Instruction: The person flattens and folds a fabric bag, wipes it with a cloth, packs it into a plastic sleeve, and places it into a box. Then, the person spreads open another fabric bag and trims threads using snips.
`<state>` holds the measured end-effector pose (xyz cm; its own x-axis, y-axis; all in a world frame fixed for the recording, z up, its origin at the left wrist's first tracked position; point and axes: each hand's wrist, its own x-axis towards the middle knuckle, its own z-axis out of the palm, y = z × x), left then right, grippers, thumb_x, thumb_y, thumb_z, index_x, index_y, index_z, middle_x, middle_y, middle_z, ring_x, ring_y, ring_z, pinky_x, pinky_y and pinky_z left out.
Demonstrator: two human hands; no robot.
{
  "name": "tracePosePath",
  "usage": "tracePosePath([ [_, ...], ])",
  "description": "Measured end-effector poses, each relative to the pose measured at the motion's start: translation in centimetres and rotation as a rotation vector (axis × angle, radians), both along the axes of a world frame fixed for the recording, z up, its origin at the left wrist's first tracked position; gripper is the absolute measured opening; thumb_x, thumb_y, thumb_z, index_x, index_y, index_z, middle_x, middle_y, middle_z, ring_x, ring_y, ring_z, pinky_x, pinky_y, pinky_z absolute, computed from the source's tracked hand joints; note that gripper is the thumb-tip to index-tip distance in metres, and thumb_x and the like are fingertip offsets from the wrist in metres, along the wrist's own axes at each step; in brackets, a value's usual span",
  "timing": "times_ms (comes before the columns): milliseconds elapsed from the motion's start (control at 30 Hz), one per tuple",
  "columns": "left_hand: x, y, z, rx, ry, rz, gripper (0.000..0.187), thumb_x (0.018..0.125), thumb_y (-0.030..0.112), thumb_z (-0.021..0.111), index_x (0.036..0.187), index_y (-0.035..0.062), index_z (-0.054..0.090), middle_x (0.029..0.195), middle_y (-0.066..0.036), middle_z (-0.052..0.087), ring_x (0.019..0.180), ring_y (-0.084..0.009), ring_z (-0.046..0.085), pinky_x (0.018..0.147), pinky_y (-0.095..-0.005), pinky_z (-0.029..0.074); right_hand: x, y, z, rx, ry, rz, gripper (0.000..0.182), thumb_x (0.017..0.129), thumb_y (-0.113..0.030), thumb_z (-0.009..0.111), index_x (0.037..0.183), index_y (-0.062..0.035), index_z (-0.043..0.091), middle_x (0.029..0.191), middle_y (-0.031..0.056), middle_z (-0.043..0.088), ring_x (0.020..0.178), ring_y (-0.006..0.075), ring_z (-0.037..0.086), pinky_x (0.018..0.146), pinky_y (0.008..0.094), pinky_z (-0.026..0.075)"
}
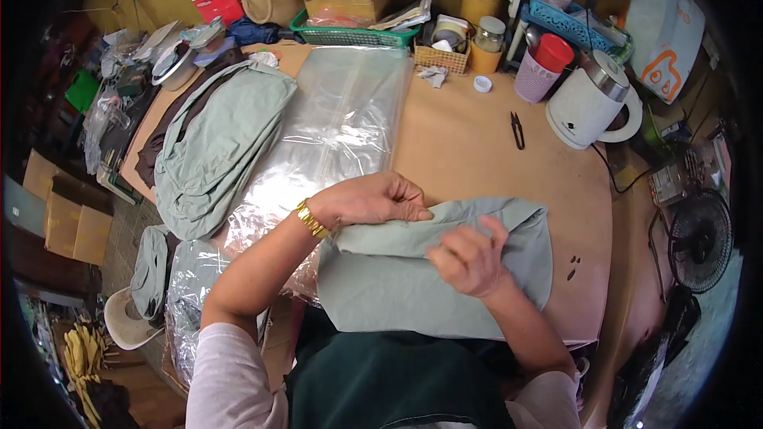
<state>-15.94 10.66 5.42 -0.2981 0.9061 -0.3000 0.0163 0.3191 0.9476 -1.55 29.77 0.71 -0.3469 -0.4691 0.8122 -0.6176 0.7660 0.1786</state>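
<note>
A grey-green cloth piece [421,294], perhaps a sewn cover or garment, lies on the table in front of me with its upper edge folded over. My left hand [373,200], with a gold bracelet at the wrist, pinches that folded edge between thumb and fingers. Over the right part of the same cloth is my right hand [470,258], fingers bent and smeared by motion; whether they hold anything I cannot make out. Black thread snips [517,131] rest on the table beyond the cloth.
Clear plastic bags [342,111] lie left of centre, beside a pile of grey-green cloth [226,135]. A white kettle [586,107], a pink cup [534,78] and a basket [442,57] stand at the back. A black fan [699,240] is at right.
</note>
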Motion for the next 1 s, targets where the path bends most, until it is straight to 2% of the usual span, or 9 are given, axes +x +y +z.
tracePosePath([
  [300,3.3,-0.3,1.1,0.062,0.484,0.360,0.028,0.099,0.021,0.059,0.083,-0.0022,0.060,0.062,0.000,0.048,0.061,-0.0062,0.038,0.055,-0.0259,0.038,0.7,3.1,3.5,-0.032,-0.375,-0.259,0.023,0.077,-0.014,0.076,0.097,-0.0109,0.065,0.103,0.0037,0.064,0.097,0.0191,0.062,0.104,0.0532,0.033],
  [500,4.6,-0.2,3.1,0.228,0.515,0.148,0.018,0.096,0.017,0.062,0.091,0.0001,0.063,0.066,-0.010,0.055,0.060,-0.0151,0.049,0.060,-0.0303,0.045,-4.1,7.9,4.7,-0.816,-0.992,0.144,0.030,0.091,-0.028,0.065,0.106,-0.0022,0.065,0.102,0.0145,0.069,0.107,0.0349,0.062,0.103,0.0458,0.037],
  [567,4.9,-0.1,3.4,0.249,0.597,0.123,0.016,0.096,0.018,0.062,0.093,0.0018,0.064,0.069,-0.010,0.059,0.062,-0.0165,0.054,0.063,-0.0302,0.047,-6.2,10.0,3.8,-0.429,-1.589,0.016,0.032,0.096,-0.032,0.060,0.102,-0.0018,0.066,0.093,0.0110,0.068,0.092,0.0236,0.065,0.088,0.0350,0.047],
  [667,4.4,-1.6,3.0,0.199,0.625,0.213,0.017,0.096,0.018,0.062,0.094,0.0010,0.064,0.068,-0.009,0.060,0.065,-0.0127,0.056,0.063,-0.0300,0.047,-6.2,11.8,3.3,-0.343,-1.659,0.040,0.027,0.099,-0.025,0.058,0.088,-0.0015,0.064,0.072,-0.0008,0.058,0.067,0.0101,0.053,0.064,0.0295,0.046],
  [800,0.7,-3.4,0.1,0.052,0.528,0.355,0.017,0.097,0.016,0.060,0.092,0.0006,0.064,0.075,-0.006,0.062,0.072,-0.0079,0.056,0.064,-0.0285,0.047,-6.1,14.1,3.6,-0.453,-1.560,-0.087,0.026,0.096,-0.023,0.061,0.085,-0.0012,0.068,0.067,-0.0053,0.053,0.067,0.0056,0.049,0.064,0.0257,0.044],
  [867,-1.3,-3.7,-0.1,0.088,0.639,0.664,0.013,0.097,0.012,0.058,0.093,0.0002,0.063,0.081,-0.006,0.062,0.073,-0.0079,0.055,0.064,-0.0270,0.047,-6.1,14.0,3.0,-0.841,-1.270,-0.152,0.020,0.093,-0.022,0.066,0.098,-0.0027,0.067,0.077,0.0010,0.059,0.076,0.0144,0.058,0.072,0.0301,0.046],
  [900,-1.7,-3.4,0.6,0.239,0.968,0.833,0.011,0.096,0.009,0.059,0.094,-0.0013,0.062,0.079,-0.006,0.062,0.071,-0.0102,0.057,0.065,-0.0268,0.048,-5.6,13.8,3.6,-0.847,-1.265,-0.154,0.020,0.093,-0.022,0.066,0.098,-0.0027,0.067,0.077,0.0010,0.059,0.076,0.0144,0.058,0.072,0.0301,0.046],
  [967,-0.3,-4.5,2.9,0.109,1.014,0.855,0.012,0.095,0.011,0.059,0.095,-0.0008,0.062,0.085,-0.006,0.064,0.078,-0.0121,0.058,0.072,-0.0275,0.046,-3.4,12.6,5.7,-0.504,-0.452,-0.446,0.031,0.090,-0.020,0.066,0.116,-0.0035,0.061,0.102,0.0121,0.062,0.098,0.0277,0.060,0.085,0.0355,0.046],
  [1000,0.6,-4.9,2.3,0.112,0.871,0.684,0.013,0.094,0.010,0.060,0.100,-0.0008,0.064,0.088,-0.008,0.067,0.084,-0.0136,0.062,0.076,-0.0303,0.049,-1.7,11.7,5.6,-0.608,-0.670,-0.496,0.040,0.089,-0.023,0.067,0.124,-0.0052,0.056,0.116,0.0155,0.056,0.110,0.0323,0.054,0.094,0.0408,0.042],
])
